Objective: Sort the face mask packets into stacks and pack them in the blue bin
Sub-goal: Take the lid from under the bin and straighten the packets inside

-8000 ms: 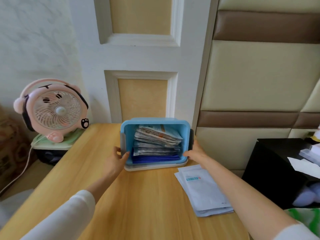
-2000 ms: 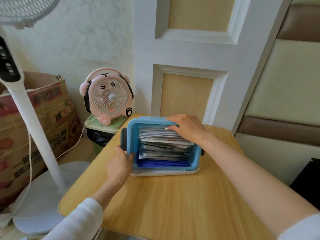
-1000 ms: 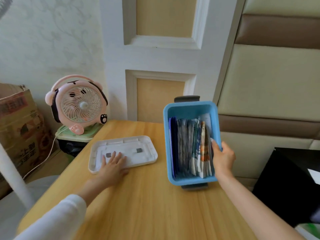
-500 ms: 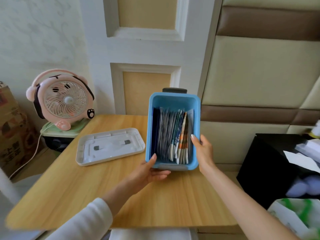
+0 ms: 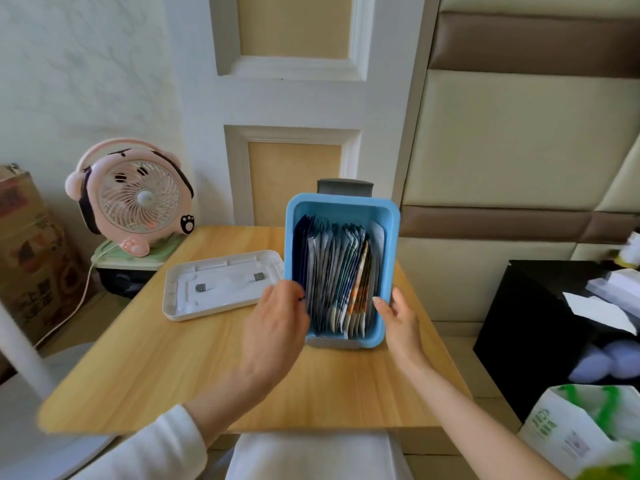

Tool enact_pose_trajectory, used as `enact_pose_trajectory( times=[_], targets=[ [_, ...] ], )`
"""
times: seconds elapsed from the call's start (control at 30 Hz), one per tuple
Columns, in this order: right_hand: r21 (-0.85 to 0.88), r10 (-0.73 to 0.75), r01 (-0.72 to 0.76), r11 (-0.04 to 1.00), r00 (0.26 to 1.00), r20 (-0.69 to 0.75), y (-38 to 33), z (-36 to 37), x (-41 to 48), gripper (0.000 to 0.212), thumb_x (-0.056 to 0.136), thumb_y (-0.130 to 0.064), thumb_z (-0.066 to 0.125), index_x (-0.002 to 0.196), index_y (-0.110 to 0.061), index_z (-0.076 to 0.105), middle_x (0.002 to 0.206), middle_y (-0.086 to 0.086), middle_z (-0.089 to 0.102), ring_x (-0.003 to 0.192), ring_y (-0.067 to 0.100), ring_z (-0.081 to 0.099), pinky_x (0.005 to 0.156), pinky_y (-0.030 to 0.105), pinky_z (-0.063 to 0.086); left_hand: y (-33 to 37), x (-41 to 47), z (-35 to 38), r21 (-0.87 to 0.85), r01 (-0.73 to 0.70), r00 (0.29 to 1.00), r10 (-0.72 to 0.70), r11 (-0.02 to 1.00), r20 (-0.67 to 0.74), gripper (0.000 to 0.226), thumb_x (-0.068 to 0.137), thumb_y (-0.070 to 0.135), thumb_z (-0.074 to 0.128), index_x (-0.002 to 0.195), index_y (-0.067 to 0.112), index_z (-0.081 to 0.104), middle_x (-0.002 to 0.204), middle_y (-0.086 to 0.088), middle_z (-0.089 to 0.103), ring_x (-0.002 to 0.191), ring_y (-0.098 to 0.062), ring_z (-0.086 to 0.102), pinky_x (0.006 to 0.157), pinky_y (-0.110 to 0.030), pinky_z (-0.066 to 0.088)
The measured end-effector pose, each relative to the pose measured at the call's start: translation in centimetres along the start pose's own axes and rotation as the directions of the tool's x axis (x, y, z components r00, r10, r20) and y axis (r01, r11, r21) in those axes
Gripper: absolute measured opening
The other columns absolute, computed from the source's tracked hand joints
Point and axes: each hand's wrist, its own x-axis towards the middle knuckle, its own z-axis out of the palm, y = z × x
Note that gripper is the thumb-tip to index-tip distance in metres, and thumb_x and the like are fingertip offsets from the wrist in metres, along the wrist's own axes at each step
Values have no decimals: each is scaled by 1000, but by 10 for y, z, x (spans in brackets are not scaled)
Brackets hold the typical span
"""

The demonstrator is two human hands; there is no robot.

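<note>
The blue bin stands on the wooden table, its long side running away from the person, with a gray handle at its far end. The face mask packets are inside the bin, standing on edge in one tight row from its left wall to its right wall, dark blue ones at the left and an orange-printed one toward the right.

The left hand sits at the bin's near left corner, back of the hand up, fingers curled over the left rim and clasping that wall. Whether the fingertips also touch the packets cannot be told. The right hand grips the bin's right wall near the near end, thumb hooked inside the rim, the other fingers hidden behind the wall.

Just left of the bin, a white lid lies upside down on the table. Farther left of the bin, off the table, stands a pink desk fan. Right of the bin is a black cabinet.
</note>
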Motion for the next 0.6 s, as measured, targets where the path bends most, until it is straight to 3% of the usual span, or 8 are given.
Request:
enact_pose_trajectory(
  times=[0.03,0.1,0.2,0.23,0.3,0.37,0.47,0.6],
  targets=[
    [3,-1,1,1000,1000,-5,-2,1,-1,6,95,-14,51,92,-13,56,84,10,65,72,13,60,62,20,48,8,6,2,39,-189,979,191,981,-66,17,89,17,50,104,8,53,97,-6,62,81,-17,54,68,-32,50],
    [-19,-3,3,1000,1000,-22,-3,3,-3,8,95,-16,52,94,-10,57,84,10,65,71,14,60,60,17,46,25,23,14,152,-450,880,466,880,-92,39,90,27,50,122,5,52,127,-11,55,118,-24,47,101,-39,39],
    [-132,-38,33,991,999,-36,1,1,-3,25,93,-29,54,93,-4,55,82,19,62,66,15,52,53,16,37,42,45,39,403,-593,772,634,697,41,65,93,38,48,146,7,25,154,-10,24,143,-24,18,116,-48,12],
    [-159,-43,37,987,999,-31,2,0,-2,27,92,-31,54,95,-5,56,82,19,62,67,13,52,55,16,37,41,48,51,467,-618,749,653,632,107,70,93,37,47,149,8,16,157,-8,14,145,-24,9,117,-49,6],
    [-146,-30,30,989,1000,4,0,-4,1,12,92,-17,56,104,-14,59,87,6,67,76,7,60,65,16,44,31,53,70,533,-634,734,653,560,188,71,94,36,44,150,10,9,158,-5,4,146,-22,2,117,-48,-5],
    [-130,-18,26,991,998,61,0,-9,4,31,89,-1,57,103,-29,57,92,4,69,85,15,65,75,28,49,17,62,81,534,-612,755,631,583,178,67,97,42,37,151,14,9,159,-3,3,146,-20,2,117,-48,-6],
    [-138,-30,42,990,996,82,-1,-13,7,33,87,2,58,98,-30,57,96,14,68,92,35,63,78,48,50,14,69,88,513,-584,784,601,629,156,66,98,46,30,151,14,7,159,-3,2,146,-19,2,117,-46,4],
    [-109,-46,52,993,997,55,3,-12,7,34,88,-2,60,104,-31,58,98,-6,71,94,11,67,83,36,53,15,55,91,489,-581,782,612,650,116,66,98,49,24,150,11,10,158,-4,6,146,-20,7,117,-45,7]
  ],
)
